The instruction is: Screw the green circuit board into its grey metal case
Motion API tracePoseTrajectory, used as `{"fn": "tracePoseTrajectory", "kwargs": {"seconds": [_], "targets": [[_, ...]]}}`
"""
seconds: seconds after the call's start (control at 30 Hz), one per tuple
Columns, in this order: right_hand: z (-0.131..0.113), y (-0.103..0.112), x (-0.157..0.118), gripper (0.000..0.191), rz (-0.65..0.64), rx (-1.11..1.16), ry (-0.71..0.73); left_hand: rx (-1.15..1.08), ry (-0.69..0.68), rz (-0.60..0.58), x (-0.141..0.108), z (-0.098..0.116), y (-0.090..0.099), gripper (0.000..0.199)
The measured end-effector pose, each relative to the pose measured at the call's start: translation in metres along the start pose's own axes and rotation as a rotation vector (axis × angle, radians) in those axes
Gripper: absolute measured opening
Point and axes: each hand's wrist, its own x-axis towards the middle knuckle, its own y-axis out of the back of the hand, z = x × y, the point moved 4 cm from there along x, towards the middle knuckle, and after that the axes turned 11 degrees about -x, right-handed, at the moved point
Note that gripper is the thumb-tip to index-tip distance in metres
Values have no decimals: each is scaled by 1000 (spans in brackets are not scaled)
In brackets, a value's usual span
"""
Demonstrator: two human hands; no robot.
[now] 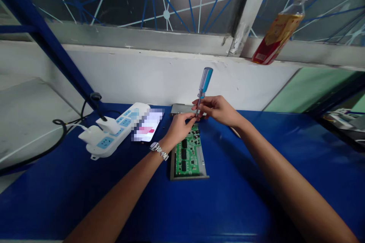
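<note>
A screwdriver [205, 79] with a blue and clear handle stands nearly upright, its shaft between the fingers of my right hand [215, 109]. Its tip is down near the far end of a green circuit board [189, 155], hidden by fingers. The board lies in a metal tray-like casing [203, 161] on the blue table. My left hand [181, 127], with a watch on the wrist, is over the far left part of the board. Its thumb and index finger come together near the screwdriver tip; what they hold is too small to make out.
A white power strip [114, 144] with plugs and cables lies at the left on the blue table [128, 212], beside a lit phone [151, 125]. A grey metal piece [182, 109] is by the wall. A bottle [278, 38] stands on the sill.
</note>
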Motion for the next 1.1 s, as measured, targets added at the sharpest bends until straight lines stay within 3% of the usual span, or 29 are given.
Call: {"fn": "tracePoseTrajectory", "kwargs": {"seconds": [0.2, 0.33, 0.67, 0.73, 0.93, 1.1], "targets": [[5, -2, 3, 18, 102, -16, 24, -48, -10, 65, 0, 1, 0, 12], [8, -2, 4, 24, 187, -21, 23, -58, 25, 138, 1, -6, 2, 13], [11, -8, 5, 28, 353, -131, 6, -68, 82, 132, 1, -6, 1, 9], [8, -5, 5, 24, 321, -130, 2, -53, 73, 120, 1, -6, 1, 5], [0, 1, 1, 33, 37, -25, 14, -32, 36, 33, 0, -7, 0, 11], [8, 2, 3, 23, 114, -2, 8, 30, 11, 2, -1, 0, -1, 16]]}}
